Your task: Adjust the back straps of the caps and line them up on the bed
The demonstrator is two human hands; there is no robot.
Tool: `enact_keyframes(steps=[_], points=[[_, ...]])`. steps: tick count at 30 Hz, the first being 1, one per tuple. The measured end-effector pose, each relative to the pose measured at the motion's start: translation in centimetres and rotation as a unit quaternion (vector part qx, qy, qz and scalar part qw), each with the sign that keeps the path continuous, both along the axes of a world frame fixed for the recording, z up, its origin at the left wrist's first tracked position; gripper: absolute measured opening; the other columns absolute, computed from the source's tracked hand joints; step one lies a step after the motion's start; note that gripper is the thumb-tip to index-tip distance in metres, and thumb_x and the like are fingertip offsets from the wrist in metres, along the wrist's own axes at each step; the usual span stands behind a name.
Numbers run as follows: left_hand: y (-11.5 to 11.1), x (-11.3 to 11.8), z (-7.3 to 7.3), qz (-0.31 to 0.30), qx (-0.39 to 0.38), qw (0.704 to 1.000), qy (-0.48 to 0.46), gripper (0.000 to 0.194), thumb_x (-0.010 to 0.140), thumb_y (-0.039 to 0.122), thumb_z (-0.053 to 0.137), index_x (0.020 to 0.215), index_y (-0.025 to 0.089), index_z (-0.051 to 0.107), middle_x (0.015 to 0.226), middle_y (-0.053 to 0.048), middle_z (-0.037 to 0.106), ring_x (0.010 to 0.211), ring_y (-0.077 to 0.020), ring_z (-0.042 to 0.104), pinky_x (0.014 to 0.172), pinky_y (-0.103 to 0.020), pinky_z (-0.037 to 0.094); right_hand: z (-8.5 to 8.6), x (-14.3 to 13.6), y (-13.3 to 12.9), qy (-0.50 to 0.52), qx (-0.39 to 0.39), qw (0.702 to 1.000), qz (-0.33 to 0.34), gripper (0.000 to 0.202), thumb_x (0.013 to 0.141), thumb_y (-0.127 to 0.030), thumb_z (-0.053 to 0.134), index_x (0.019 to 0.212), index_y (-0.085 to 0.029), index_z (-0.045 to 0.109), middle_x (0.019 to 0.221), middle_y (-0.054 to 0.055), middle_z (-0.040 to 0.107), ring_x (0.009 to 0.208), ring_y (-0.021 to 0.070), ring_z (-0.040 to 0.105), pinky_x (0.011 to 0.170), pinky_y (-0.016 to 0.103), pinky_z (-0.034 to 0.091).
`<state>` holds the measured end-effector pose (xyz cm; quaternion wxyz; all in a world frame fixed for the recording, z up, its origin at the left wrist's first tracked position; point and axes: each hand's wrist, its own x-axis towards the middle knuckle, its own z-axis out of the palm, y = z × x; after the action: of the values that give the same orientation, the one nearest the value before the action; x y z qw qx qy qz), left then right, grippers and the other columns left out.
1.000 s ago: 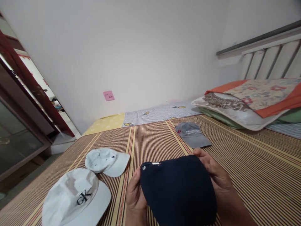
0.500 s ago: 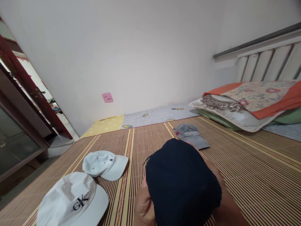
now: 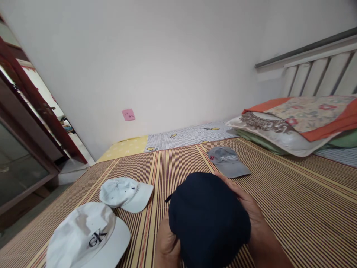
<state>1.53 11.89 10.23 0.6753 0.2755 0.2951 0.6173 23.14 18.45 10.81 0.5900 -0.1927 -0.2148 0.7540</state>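
Observation:
A dark navy cap [image 3: 208,219] is held up at the bottom centre, its crown towards the camera. My left hand [image 3: 167,242] grips its left side, the fingers partly hidden beneath it. Along the right side my right hand [image 3: 251,212] holds the same cap, with some fingertips hidden behind the crown. A thin dark strap sticks out at the cap's left. Behind my right hand lies a grey cap [image 3: 229,162]. To the left, a white cap with black letters [image 3: 86,236] lies close to a smaller white cap [image 3: 125,193].
A striped bamboo mat [image 3: 292,208] covers the bed. Folded bedding and pillows [image 3: 279,126] are stacked at the right, below a radiator [image 3: 320,74]. The wall bears a pink note [image 3: 128,114]. A dark red door [image 3: 41,104] stands at the left.
The navy cap and both hands have shifted slightly left and down. More of the grey cap shows behind them, and the navy cap has turned a little.

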Motion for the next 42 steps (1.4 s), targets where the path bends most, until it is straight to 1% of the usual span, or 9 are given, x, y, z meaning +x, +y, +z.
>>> enact_keyframes(steps=[3,7,14,19,23,26,30,34,42], points=[[0.3,0.7,2.5,-0.013,0.016,1.000,0.008,0.039,0.063,0.016,0.090,0.101,0.018,0.081,0.093,-0.008,0.083,0.099,-0.0293,0.076,0.094,-0.038,0.059,0.5,0.6,-0.6,0.009,-0.040,0.998,-0.043,0.040,0.077,-0.023,0.086,0.115,-0.028,0.075,0.097,-0.002,0.083,0.085,0.0153,0.078,0.079,0.025,0.064],[-0.1,0.3,4.5,-0.027,0.044,0.999,-0.012,0.023,0.072,0.026,0.087,0.092,0.015,0.082,0.082,-0.007,0.080,0.082,-0.0213,0.075,0.084,-0.029,0.059,1.5,1.3,-1.7,-0.010,0.011,0.999,-0.045,0.038,0.072,-0.019,0.089,0.103,-0.031,0.072,0.083,-0.006,0.076,0.065,0.0111,0.072,0.061,0.019,0.059],[-1.2,-0.6,4.6,-0.076,0.076,0.988,0.115,0.028,0.075,0.036,0.091,0.095,0.019,0.082,0.080,-0.001,0.073,0.072,-0.0089,0.062,0.069,-0.016,0.047,2.5,1.6,-1.5,-0.083,0.184,0.979,-0.025,0.023,0.070,-0.017,0.088,0.076,-0.025,0.067,0.089,-0.004,0.069,0.080,0.0114,0.068,0.074,0.020,0.057],[-1.3,-0.6,4.9,-0.036,0.096,0.969,0.225,0.025,0.079,0.042,0.087,0.088,0.021,0.079,0.076,0.002,0.064,0.070,-0.0094,0.053,0.066,-0.019,0.040,2.7,2.2,-0.5,-0.250,0.307,0.914,-0.086,0.016,0.080,-0.034,0.085,0.075,-0.026,0.072,0.090,0.001,0.072,0.095,0.0184,0.069,0.088,0.027,0.055],[-1.9,-0.2,7.0,0.067,0.248,0.901,0.351,0.015,0.096,0.036,0.069,0.091,0.024,0.076,0.087,0.000,0.063,0.084,-0.0150,0.055,0.076,-0.024,0.041,3.6,2.0,-0.9,-0.334,0.368,0.855,-0.148,0.012,0.084,-0.021,0.076,0.076,-0.028,0.072,0.093,0.000,0.074,0.096,0.0181,0.070,0.087,0.028,0.053],[-2.2,-0.2,7.8,0.088,0.300,0.867,0.388,0.018,0.101,0.035,0.060,0.093,0.024,0.073,0.091,-0.002,0.065,0.086,-0.0169,0.057,0.077,-0.027,0.041,4.1,1.7,-1.3,-0.375,0.390,0.821,-0.183,0.018,0.082,-0.012,0.069,0.075,-0.028,0.070,0.089,-0.002,0.073,0.095,0.0174,0.071,0.087,0.028,0.052],[-1.5,-0.7,6.2,0.037,0.204,0.909,0.362,0.025,0.098,0.045,0.063,0.095,0.022,0.072,0.081,0.001,0.057,0.074,-0.0142,0.048,0.067,-0.025,0.036,4.0,1.5,-1.1,-0.421,0.375,0.806,-0.179,0.016,0.082,-0.014,0.066,0.071,-0.025,0.065,0.087,-0.001,0.072,0.092,0.0192,0.070,0.083,0.031,0.050],[0.1,-0.8,3.6,-0.007,0.109,0.957,0.269,0.029,0.087,0.046,0.077,0.086,0.018,0.070,0.073,0.003,0.052,0.068,-0.0113,0.042,0.063,-0.022,0.033,3.7,1.4,-0.6,-0.484,0.324,0.804,-0.119,0.014,0.079,-0.014,0.060,0.068,-0.023,0.058,0.081,-0.001,0.069,0.080,0.0180,0.065,0.076,0.031,0.047],[0.7,-0.7,3.1,-0.044,0.060,0.953,0.294,0.034,0.073,0.048,0.083,0.079,0.015,0.076,0.065,0.002,0.052,0.062,-0.0106,0.039,0.058,-0.022,0.028,4.3,1.7,-1.5,-0.567,0.300,0.767,0.010,0.018,0.086,-0.014,0.049,0.079,-0.023,0.063,0.080,0.001,0.069,0.077,0.0177,0.063,0.072,0.031,0.046]])
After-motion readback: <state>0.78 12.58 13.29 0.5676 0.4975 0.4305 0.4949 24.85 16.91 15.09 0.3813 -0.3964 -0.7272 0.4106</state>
